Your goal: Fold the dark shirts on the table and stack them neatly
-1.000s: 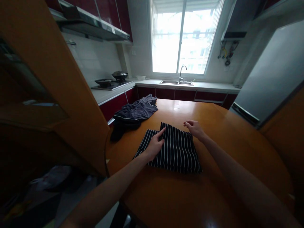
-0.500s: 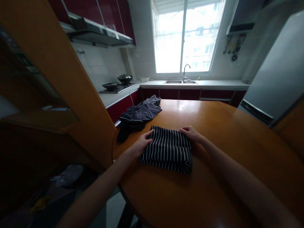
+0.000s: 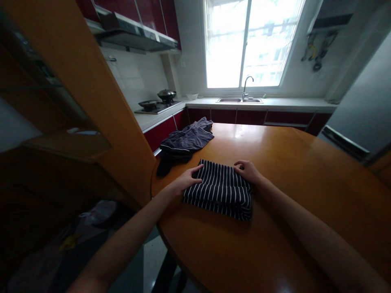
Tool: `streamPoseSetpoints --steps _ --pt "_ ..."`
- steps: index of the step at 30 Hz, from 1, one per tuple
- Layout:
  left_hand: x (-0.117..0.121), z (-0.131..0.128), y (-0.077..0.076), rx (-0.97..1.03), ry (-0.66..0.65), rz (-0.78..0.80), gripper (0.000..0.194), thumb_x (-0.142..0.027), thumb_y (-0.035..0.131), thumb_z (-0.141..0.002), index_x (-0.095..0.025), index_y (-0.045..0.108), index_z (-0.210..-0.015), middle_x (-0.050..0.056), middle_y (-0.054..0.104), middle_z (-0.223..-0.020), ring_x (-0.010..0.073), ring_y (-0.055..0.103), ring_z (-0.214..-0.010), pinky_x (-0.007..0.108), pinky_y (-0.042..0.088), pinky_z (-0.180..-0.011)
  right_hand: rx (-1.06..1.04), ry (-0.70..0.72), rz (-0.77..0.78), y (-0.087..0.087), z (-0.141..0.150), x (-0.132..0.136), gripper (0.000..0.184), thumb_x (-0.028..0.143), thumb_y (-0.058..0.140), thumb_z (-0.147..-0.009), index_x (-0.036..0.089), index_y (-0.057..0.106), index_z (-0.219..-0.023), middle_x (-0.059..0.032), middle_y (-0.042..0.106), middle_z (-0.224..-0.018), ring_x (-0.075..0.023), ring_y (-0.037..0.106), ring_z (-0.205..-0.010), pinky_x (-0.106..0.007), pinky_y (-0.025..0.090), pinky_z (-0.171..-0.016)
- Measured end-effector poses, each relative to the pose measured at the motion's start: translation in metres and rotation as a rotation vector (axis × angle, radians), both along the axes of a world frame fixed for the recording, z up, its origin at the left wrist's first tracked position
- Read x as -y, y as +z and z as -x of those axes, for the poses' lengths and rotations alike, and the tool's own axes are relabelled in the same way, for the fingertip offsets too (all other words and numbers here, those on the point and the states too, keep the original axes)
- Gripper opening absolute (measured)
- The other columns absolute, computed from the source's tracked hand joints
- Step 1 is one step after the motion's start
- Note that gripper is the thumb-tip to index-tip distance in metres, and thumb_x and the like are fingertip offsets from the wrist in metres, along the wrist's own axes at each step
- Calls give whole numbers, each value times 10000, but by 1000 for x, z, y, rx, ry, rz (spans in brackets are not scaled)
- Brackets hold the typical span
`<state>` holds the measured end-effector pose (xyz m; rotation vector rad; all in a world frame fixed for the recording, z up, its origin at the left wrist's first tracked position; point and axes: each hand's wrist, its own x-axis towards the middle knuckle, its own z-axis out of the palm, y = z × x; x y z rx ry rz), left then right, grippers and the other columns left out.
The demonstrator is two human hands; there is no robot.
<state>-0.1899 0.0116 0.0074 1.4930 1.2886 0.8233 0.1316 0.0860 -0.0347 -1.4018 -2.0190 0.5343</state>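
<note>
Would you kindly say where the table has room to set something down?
Bare table lies right of the right hand and forearm, and between the striped cloth and the near edge. It is crowded at far left, by the dark clothes, and where the left hand touches the cloth.

Kitchen, sink below window, pans on stove

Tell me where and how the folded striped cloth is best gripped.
Probably by the left and right edges of the striped cloth, coming in low from both sides to support every layer: it lies folded in layers, flat on the table.
</note>
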Motion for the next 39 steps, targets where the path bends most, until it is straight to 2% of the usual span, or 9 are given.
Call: streamPoseSetpoints --steps 6,10,12,15,18,20,26,32,39 --pt "-14 16 11 -253 -106 -122 858 -260 878 -611 -205 571 -1410 116 508 -1505 326 444 -1406 421 267 -1208 27 -13 -40 6 4 7 378 388 624 -865 178 698 -1170 -66 730 -870 -216 670 -806 -350 497 -822" --pt "-7 0 27 -488 50 -333 641 -303 836 -711 -206 646 -1315 115 416 -1558 387 336 -1458 446 215 -1225 -129 -67 -163 14 1 26 391 409 547 -910 182 672 -1203 -113 692 -1132 -248 638 -1043 -408 473 -966" --pt "3 -23 33 -487 -5 -485 525 -312 716 -846 -216 616 -1352 87 407 -1570 337 325 -1470 422 192 -1235 -208 -61 -236 20 -3 51 409 427 472 -956 193 650 -1240 -124 653 -1217 -260 593 -1147 -432 447 -1025" --pt "16 -58 31 -407 -269 -592 441 -336 555 -967 -243 583 -1397 66 479 -1529 261 409 -1424 386 233 -1221 -194 6 -317 26 -4 108 455 431 450 -974 224 559 -1364 -120 584 -1336 -275 520 -1262 -461 414 -1084" --pt "16 -73 13 -471 -364 -565 447 -368 524 -987 -255 564 -1418 82 450 -1553 271 367 -1453 439 213 -1221 16 55 -367 23 8 163 708 419 598 -874 236 376 -1521 -135 460 -1486 -335 392 -1387 -524 348 -1142" --pt "10 -71 -2 -528 -378 -526 480 -381 537 -983 -272 527 -1450 86 383 -1596 288 285 -1496 493 150 -1230 113 31 -375 17 20 183 820 327 604 -839 208 262 -1574 -152 407 -1525 -349 339 -1424 -551 325 -1154" --pt "3 -59 -26 -599 -388 -519 521 -418 508 -1000 -343 429 -1510 42 300 -1638 285 170 -1535 544 64 -1225 202 -28 -371 6 35 179 885 98 505 -762 153 210 -1594 -150 416 -1532 -309 324 -1447 -524 312 -1187" --pt "6 -61 -27 -713 -403 -524 523 -456 437 -1023 -358 381 -1534 10 267 -1649 269 136 -1543 526 55 -1227 358 60 -401 3 18 186 844 -4 407 -746 170 330 -1568 -118 381 -1592 -273 264 -1502 -520 306 -1198" --pt "7 -61 -26 -713 -385 -527 513 -432 442 -1020 -363 395 -1527 -6 267 -1648 252 130 -1545 495 48 -1233 543 184 -396 2 8 185 732 22 406 -823 146 380 -1545 -121 304 -1619 -286 218 -1518 -556 244 -1215"
